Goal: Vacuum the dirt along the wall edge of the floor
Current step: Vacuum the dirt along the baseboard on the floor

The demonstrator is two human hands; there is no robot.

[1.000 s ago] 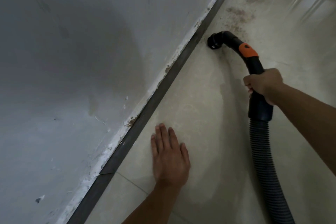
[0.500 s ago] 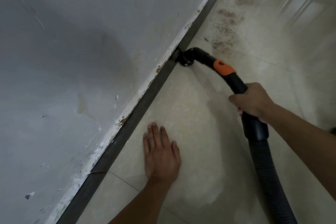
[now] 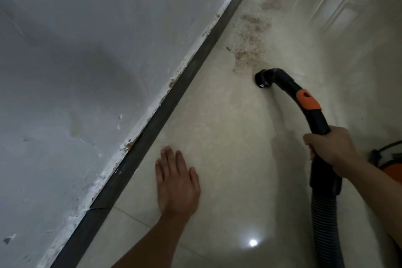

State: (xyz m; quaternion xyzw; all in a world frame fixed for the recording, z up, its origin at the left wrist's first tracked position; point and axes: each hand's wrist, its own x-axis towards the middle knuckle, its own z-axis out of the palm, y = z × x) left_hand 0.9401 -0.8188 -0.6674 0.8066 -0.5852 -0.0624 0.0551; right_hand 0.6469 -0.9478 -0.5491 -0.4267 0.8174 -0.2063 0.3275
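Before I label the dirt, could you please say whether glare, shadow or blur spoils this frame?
Head view: a small bright glare spot sits on the glossy floor near the bottom edge; a door-like reflection washes the top right; a broad soft shadow darkens the wall; the dirt is soft but readable beyond the nozzle.

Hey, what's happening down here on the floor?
A person is vacuuming a tiled floor beside a wall. The right hand grips the black vacuum wand, whose nozzle sits at the near edge of a brownish dirt patch, apart from the dark baseboard. The left hand rests flat on the tile. Farther along the wall lies more dirt.
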